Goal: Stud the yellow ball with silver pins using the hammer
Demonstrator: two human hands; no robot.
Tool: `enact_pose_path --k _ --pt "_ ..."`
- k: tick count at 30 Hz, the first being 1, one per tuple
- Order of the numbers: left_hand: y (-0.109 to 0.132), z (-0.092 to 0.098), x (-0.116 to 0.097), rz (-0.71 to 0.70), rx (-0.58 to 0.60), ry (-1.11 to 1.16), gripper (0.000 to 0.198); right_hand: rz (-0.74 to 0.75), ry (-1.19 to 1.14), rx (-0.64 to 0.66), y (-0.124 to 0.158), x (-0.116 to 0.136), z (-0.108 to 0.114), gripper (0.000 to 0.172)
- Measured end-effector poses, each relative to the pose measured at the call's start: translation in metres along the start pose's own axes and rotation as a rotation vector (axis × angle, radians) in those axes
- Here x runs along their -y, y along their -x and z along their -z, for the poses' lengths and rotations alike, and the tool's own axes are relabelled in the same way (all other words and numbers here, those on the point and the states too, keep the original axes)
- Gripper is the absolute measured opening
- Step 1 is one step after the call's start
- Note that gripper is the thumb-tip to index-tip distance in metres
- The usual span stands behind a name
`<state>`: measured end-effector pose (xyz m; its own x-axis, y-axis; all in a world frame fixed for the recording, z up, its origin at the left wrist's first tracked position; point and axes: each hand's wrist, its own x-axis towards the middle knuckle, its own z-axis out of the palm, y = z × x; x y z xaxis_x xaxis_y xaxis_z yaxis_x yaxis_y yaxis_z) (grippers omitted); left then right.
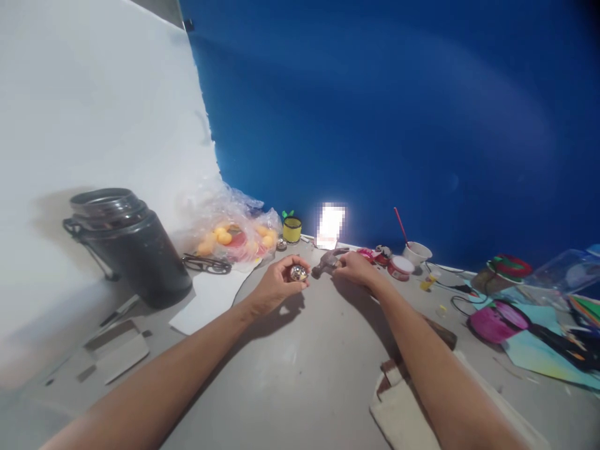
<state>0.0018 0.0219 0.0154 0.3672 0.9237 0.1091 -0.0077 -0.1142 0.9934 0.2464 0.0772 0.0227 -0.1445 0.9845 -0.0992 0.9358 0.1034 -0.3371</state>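
Observation:
My left hand is closed around a small shiny metal ball, its fingers and thumb curled about the sides. Just to the right, my right hand grips a claw hammer close to its head. The hammer's head points left, toward the ball, with a small gap between them. A brown wooden length, which looks like the hammer's handle, shows from under my right forearm. Both hands are above the grey table. A second shiny ball rests behind my left hand.
A large dark flask stands at left, near eyeglasses and a plastic bag of orange balls. Behind are a yellow pot and a bright screen. A white cup, pink roll and cream cloth lie right.

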Motion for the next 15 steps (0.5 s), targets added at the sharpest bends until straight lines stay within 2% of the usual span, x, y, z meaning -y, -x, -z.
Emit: enact_pose_path --k 6,9,12,15 --pt "0.000 -0.001 -0.002 0.024 0.024 0.098 0.035 -0.041 0.316 -0.046 0.007 0.008 0.001 0.027" --pt "-0.001 -0.002 0.000 0.028 0.000 0.133 0.042 -0.018 0.353 -0.125 0.010 0.018 -0.003 0.026" --pt "-0.002 -0.002 0.004 0.002 -0.031 0.126 0.051 0.091 0.296 -0.213 0.012 0.034 -0.015 0.026" --pt "-0.004 -0.001 0.009 -0.081 -0.095 -0.031 0.042 0.268 0.246 -0.230 0.015 0.051 -0.031 0.028"
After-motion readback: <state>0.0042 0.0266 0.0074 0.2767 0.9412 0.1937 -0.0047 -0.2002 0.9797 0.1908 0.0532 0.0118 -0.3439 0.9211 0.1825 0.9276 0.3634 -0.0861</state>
